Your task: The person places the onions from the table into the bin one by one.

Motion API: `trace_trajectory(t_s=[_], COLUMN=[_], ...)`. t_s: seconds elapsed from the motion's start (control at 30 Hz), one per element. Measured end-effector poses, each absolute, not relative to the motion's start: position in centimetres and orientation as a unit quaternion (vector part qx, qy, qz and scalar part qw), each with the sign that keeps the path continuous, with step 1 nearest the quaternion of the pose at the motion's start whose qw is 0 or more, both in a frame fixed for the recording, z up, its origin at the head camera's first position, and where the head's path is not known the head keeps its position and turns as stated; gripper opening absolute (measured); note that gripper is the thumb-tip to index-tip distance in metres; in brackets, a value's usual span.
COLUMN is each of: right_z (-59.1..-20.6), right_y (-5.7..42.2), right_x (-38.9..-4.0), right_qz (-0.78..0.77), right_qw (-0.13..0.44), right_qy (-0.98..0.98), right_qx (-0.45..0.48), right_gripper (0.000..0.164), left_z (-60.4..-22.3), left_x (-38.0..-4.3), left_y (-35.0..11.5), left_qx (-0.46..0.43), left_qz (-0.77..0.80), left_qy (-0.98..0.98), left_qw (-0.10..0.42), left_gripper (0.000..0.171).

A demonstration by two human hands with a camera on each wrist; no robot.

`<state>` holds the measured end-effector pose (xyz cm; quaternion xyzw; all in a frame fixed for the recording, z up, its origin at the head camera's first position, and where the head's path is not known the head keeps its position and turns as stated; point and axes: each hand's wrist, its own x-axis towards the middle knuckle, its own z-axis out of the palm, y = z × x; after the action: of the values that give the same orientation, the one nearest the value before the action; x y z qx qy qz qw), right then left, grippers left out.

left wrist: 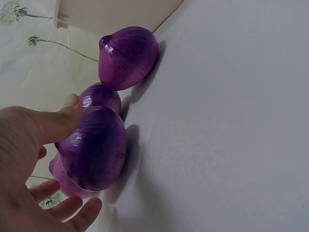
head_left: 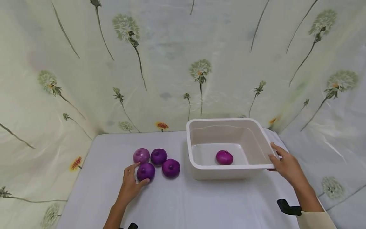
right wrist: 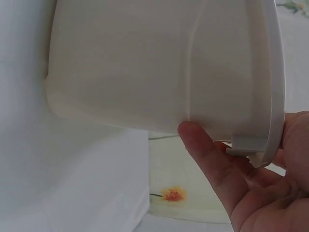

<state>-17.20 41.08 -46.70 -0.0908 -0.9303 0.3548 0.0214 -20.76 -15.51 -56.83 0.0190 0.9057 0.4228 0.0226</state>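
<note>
A glossy, deep-purple, squat round onion (head_left: pixel 146 171) is being framed by the left hand (head_left: pixel 131 185), the nearer of the two, on the white cloth-covered table (head_left: pixel 183 203). A wide grip is being shown: the onion is being flanked by the thumb on its near side and the forefinger on its far-left side, with the other fingers being held apart; whether firm contact is being made cannot be told. No long axis is being revealed from above; from the left wrist a body broader than tall is being seen.

Just beyond it the pale-purple round onion (head_left: pixel 141 156) is being seen, with the dark-purple round onion (head_left: pixel 159 156) beyond to the right and the reddish-purple round onion (head_left: pixel 171 168) to its right.

The white rectangular plastic bin (head_left: pixel 223 173), well to the right, is being gripped at its right rim by the right hand (head_left: pixel 288 167), one fingertip being pressed against the outer wall. A magenta round onion (head_left: pixel 224 158) is being contained on its floor. The low, straight line to the bin's left rim is being obstructed by the reddish-purple round onion, while open room is being offered by bare cloth on the near side.
</note>
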Motion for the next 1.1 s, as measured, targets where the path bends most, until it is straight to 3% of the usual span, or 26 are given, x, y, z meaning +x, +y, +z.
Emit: trace_trajectory(t_s=[1.1], right_z=[-47.2], right_y=[40.8], right_x=[-17.7], right_qz=[0.343], right_qw=[0.006], right_qy=[-0.933], right_qx=[-0.107], right_gripper=[0.063], left_z=[-59.0], left_x=[-21.5], left_y=[-14.8], left_qx=[-0.001], left_qz=[0.481], left_qy=[0.876], left_qw=[-0.003], left_gripper=[0.080])
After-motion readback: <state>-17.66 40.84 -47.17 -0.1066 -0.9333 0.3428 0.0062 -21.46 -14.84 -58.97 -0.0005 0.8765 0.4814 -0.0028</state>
